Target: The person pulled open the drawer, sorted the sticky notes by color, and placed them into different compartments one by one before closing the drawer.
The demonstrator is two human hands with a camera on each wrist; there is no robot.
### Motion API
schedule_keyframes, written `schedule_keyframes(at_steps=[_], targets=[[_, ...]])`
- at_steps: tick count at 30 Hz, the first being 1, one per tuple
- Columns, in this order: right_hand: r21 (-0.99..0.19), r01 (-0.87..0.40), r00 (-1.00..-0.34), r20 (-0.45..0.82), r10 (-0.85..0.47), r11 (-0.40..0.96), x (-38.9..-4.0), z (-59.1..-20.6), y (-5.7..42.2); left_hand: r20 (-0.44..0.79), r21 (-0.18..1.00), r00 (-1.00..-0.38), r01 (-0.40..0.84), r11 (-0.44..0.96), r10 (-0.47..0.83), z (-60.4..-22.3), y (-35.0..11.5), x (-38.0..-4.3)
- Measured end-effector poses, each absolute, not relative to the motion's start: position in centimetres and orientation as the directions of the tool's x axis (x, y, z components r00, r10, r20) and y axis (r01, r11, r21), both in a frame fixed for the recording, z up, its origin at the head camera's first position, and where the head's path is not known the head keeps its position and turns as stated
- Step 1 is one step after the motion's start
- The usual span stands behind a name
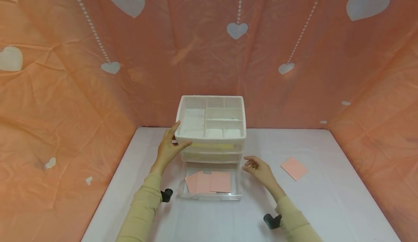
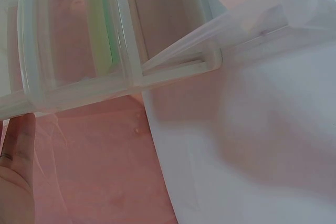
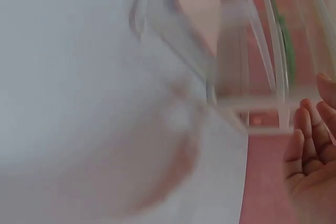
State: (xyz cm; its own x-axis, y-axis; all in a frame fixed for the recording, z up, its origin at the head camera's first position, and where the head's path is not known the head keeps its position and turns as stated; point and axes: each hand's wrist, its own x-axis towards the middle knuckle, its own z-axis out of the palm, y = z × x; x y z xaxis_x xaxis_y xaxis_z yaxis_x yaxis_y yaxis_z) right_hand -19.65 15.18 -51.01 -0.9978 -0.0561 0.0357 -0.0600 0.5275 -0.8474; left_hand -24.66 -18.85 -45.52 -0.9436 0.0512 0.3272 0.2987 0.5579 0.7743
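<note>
A white plastic drawer unit (image 1: pixel 210 138) stands upright on the table, with a divided tray on top. Its clear bottom drawer (image 1: pixel 209 198) is pulled out and holds several pink paper squares (image 1: pixel 220 181). With thumb and fingers spread, my left hand (image 1: pixel 168 151) touches the unit's front left corner; in the left wrist view, its fingers (image 2: pixel 21 145) lie against the side. My right hand (image 1: pixel 259 169) is beside the unit's right side, fingers loosely bent and nothing held. The right wrist view shows those fingers (image 3: pixel 310 140) close to the clear drawers; contact cannot be told.
One pink paper square (image 1: pixel 294 168) lies apart on the white table (image 1: pixel 326 198), right of my right hand. Yellow and green contents show through the shut upper drawers (image 1: pixel 212 156). An orange cloth with hearts (image 1: pixel 209 60) surrounds the table at the back and sides.
</note>
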Motion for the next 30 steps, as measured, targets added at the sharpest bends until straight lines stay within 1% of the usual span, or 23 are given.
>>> schedule_keyframes(at_steps=[8,18,25,30], targets=[[-0.818,0.017,-1.0,-0.017,0.004,0.574,-20.0,-50.7,20.6,0.318,0.775,-0.947,0.291,0.56,0.052,-45.5,-18.9,-24.6],[-0.768,0.075,-0.996,-0.03,0.08,0.636,-19.7,-50.9,26.8,0.314,0.782,-0.948,0.288,0.553,0.049,-45.4,-18.8,-24.6],[-0.767,0.163,-0.986,-0.104,0.13,0.621,-19.0,-51.9,29.8,0.32,0.778,-0.946,0.291,0.557,0.047,-45.6,-18.9,-24.6],[-0.792,0.266,-0.961,-0.173,0.216,0.549,-18.8,-53.0,30.9,0.324,0.769,-0.945,0.295,0.567,0.052,-45.6,-18.9,-24.6]])
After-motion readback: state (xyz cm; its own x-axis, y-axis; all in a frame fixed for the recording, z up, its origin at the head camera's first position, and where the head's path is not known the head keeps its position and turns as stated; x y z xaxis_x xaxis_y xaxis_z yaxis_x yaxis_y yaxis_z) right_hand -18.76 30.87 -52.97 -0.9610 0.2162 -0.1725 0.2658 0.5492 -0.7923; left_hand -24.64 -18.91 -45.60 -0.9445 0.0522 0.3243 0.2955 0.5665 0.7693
